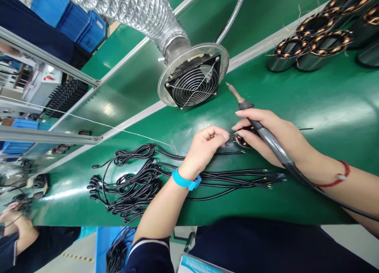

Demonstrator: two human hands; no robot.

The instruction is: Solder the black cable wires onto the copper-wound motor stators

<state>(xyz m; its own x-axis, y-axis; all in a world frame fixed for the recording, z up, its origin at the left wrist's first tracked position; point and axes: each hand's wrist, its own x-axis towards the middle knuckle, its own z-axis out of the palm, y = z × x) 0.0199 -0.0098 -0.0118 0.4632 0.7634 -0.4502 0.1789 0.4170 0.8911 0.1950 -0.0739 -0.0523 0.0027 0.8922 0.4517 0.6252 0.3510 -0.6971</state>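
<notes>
My right hand [275,136] holds a soldering iron [269,140], its bare tip pointing up and left toward the fan. The thumb and fingertips of that hand also reach a small copper-wound stator [241,140], mostly hidden behind them. Close against the stator's left side, my left hand [204,146] is closed in a pinch on thin wire leads. Whether those leads belong to the stator or to a cable I cannot tell. Below both hands, several black cables [231,178] lie with stripped, coloured ends to the right.
A round fume extractor fan [195,87] on a silver flexible duct [139,12] hangs above the hands. Several wound stators [310,55] stand at the back right. Coiled black cables [133,186] lie left on the green bench [325,194]. A co-worker's hand [13,217] shows far left.
</notes>
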